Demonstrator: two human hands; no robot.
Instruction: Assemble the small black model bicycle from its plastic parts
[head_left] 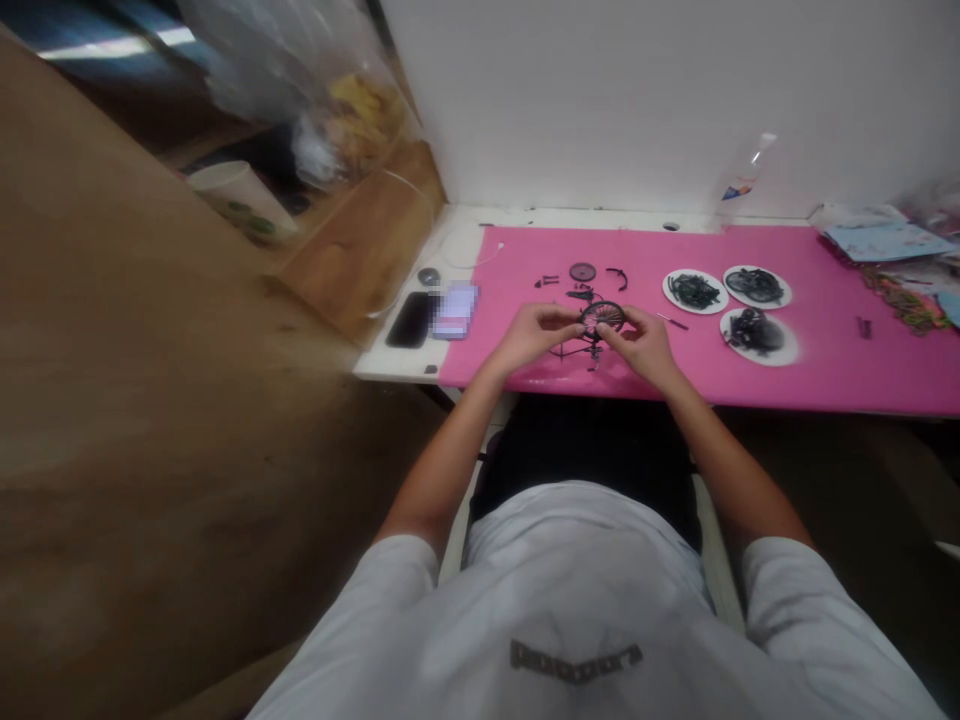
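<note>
A small black spoked wheel is held between my two hands above the pink mat. My left hand pinches its left side, and my right hand grips the right side with thumb and fingers. Beneath and around the wheel lies a thin black model bicycle frame, partly hidden by the hands. Just beyond are a loose dark wheel, a curved black piece and several tiny parts. To the right of my right hand rests a small screwdriver.
Three white plates with black parts stand on the right. A black phone and a pale blurred item lie at the left. A clear bottle stands at the back; plastic packets fill the far right.
</note>
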